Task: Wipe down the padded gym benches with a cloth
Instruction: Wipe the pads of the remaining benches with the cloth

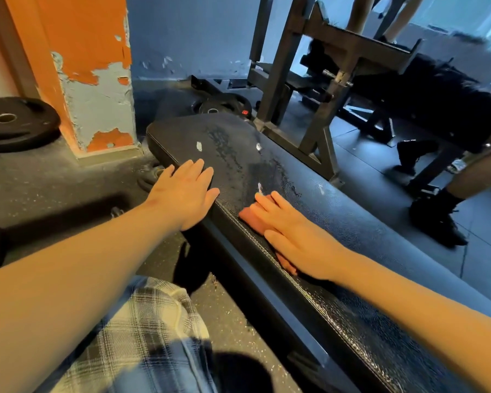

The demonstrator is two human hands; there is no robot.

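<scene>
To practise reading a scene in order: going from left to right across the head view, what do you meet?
In order: weight plate → orange pillar → left hand → right hand → black shoe.

Left grip (186, 191) lies flat, fingers straight; right grip (292, 236) presses palm-down, fingers slightly spread.

The black padded bench (338, 211) runs from near right to far left, its textured top streaked wet and flecked with white scuffs. A pinkish cloth (248, 215) lies flat by its left edge, mostly under the right hand (295, 239).
</scene>
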